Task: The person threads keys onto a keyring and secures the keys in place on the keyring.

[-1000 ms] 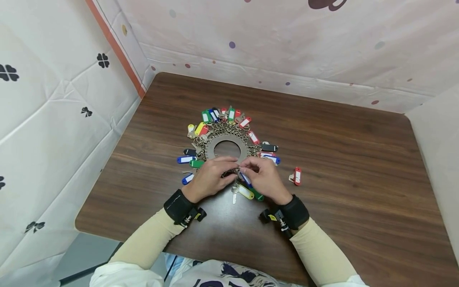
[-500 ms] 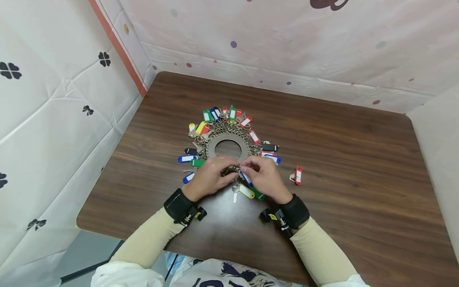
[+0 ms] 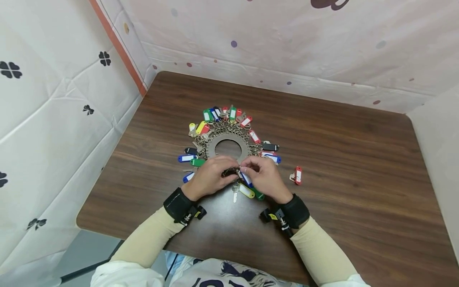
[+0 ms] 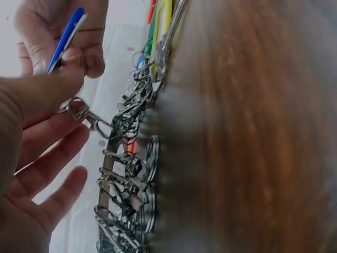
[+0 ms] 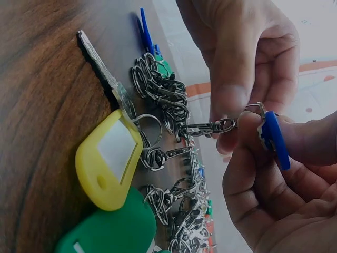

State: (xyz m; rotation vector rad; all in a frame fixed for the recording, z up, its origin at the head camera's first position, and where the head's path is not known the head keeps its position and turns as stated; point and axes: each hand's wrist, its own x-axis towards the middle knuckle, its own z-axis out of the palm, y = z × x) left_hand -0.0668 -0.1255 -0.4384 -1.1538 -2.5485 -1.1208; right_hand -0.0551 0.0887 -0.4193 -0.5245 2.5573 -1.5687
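A flat grey metal ring (image 3: 211, 148) lies on the table with many small clasps, keys and coloured key tags fanned around it. At its near side my left hand (image 3: 214, 176) pinches a small split ring on a snap clasp (image 5: 208, 128) between thumb and index finger; its other fingers spread loosely. My right hand (image 3: 264, 175) faces it and pinches a blue key tag (image 5: 277, 141) between thumb and fingers, the tag's wire loop right at the split ring. Just below the hands lie a yellow key tag (image 3: 246, 191), a silver key (image 3: 235, 195) and a green key tag (image 3: 259, 194).
A red key tag (image 3: 298, 175) with a key lies apart on the table (image 3: 358, 191), right of the ring. Black, blue and red tags fan out on both sides. Printed white curtains (image 3: 269, 44) stand behind and to the left.
Both hands stay almost in place at the near side of the ring, with only slight finger motion. The view has shifted very slightly.
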